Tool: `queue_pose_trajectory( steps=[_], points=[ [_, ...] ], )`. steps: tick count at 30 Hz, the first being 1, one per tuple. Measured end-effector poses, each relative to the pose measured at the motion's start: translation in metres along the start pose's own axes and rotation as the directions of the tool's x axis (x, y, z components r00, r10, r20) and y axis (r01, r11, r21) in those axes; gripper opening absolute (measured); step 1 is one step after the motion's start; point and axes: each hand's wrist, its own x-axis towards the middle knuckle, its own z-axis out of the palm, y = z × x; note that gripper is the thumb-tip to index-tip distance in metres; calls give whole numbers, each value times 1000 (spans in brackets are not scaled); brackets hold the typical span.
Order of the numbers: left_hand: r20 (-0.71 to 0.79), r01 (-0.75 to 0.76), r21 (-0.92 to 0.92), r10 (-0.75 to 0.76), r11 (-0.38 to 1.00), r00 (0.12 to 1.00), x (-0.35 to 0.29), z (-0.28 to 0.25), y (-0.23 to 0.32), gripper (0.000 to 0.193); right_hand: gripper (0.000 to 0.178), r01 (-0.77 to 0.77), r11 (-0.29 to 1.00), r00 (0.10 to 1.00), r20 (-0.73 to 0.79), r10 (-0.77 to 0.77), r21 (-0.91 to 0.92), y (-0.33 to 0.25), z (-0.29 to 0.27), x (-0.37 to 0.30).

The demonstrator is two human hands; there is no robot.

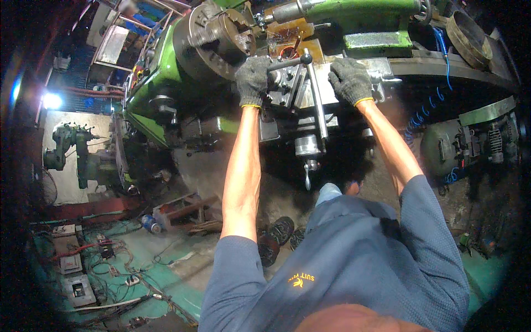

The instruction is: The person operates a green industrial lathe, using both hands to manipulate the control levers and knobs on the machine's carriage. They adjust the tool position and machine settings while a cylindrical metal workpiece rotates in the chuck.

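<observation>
My left hand point(253, 82), in a dark grey knit glove with a yellow cuff, is curled at the left side of the tool post point(285, 77) of a lathe, close to the chuck point(224, 36). What its fingers hold, if anything, is hidden. My right hand point(350, 80), gloved alike, rests on the metal carriage point(379, 67) at the right, fingers stretched and somewhat apart. Between the hands a ball-ended lever point(306, 57) crosses the tool post, and a long steel bar point(318, 105) slants down toward me. Below it sits a round handwheel with a crank handle point(307, 148).
The green tailstock point(365, 14) stands at the back right, near a round metal pan point(469, 39). A blue coiled hose point(423, 113) hangs at the right. Cables and electrical boxes point(79, 290) lie on the green floor at the lower left. A lamp point(52, 101) shines at the left.
</observation>
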Motion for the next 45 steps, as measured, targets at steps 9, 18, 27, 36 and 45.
queue_pose_trajectory(
  steps=[9,18,27,36,45],
  points=[
    [-51,-75,19,76,997,996,-3,9,-18,17,25,-6,1000,1000,5,6,30,-7,-6,1],
    [1,130,-132,-131,983,991,0,-4,11,31,22,22,999,998,-55,-19,44,-6,-4,1],
    [0,46,-52,-46,998,999,0,-3,8,30,27,-10,1000,999,-36,10,5,1,8,-5],
    [-24,-5,-11,5,1000,1000,0,0,4,32,24,3,999,1000,-20,-3,32,-1,3,-2],
    [-24,-29,39,30,999,999,-2,3,-4,25,27,12,1000,999,-41,-13,-13,2,6,-4]
  ],
)
